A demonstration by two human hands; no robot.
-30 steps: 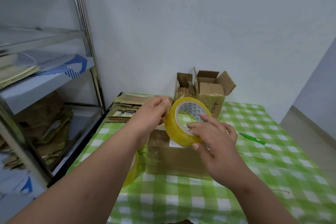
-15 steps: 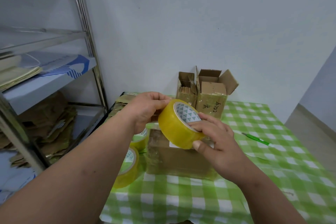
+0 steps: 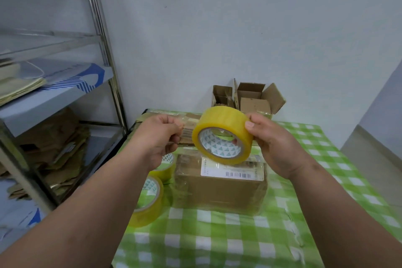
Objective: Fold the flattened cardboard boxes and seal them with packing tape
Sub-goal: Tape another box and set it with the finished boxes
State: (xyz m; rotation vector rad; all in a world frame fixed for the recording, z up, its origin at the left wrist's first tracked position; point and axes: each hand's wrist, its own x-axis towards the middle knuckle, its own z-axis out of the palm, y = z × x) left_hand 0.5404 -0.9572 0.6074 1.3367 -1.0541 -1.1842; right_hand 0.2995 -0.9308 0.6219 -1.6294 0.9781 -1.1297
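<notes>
A closed brown cardboard box point(image 3: 221, 189) with a white barcode label lies on the green checked tablecloth point(image 3: 217, 241). Above it my right hand point(image 3: 274, 143) grips a yellow roll of packing tape point(image 3: 224, 135), its core facing me. My left hand point(image 3: 156, 137) pinches the clear free end of the tape, pulled a short way left off the roll. Flattened cardboard boxes point(image 3: 165, 119) are stacked at the table's far left, partly hidden behind my left hand.
Two more tape rolls point(image 3: 150, 200) sit left of the box. Two open cardboard boxes point(image 3: 250, 98) stand against the back wall. A metal shelf rack point(image 3: 54, 102) with cardboard and papers stands at the left. The table's right edge drops to the floor.
The roll has turned so its core faces me, and my right hand has shifted to its right side. My left hand has drawn the tape end leftward off the roll.
</notes>
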